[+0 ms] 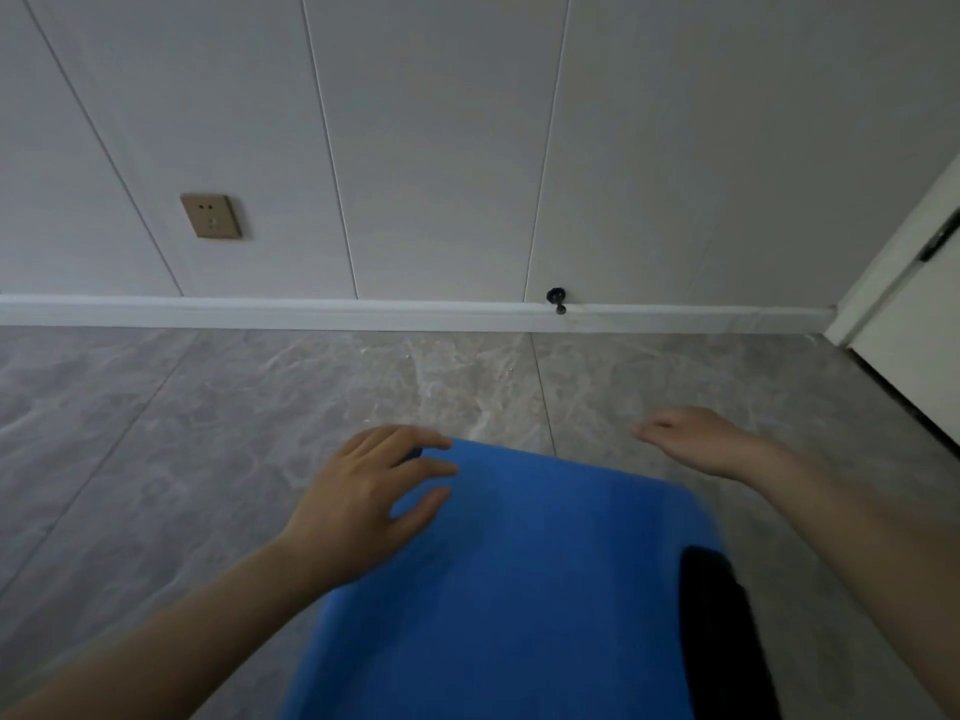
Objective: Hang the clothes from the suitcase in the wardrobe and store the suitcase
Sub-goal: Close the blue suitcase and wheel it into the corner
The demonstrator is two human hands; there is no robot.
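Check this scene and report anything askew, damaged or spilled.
Nothing stands out. The blue suitcase is shut, with the left hand resting on its corner and the right hand open beside it. The floor, wall socket and door stopper look intact.

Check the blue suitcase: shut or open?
Shut, as far as shows: the blue suitcase presents one unbroken shell, no clothes or lining visible. Left hand rests on it, fingers straight; right hand hovers clear.
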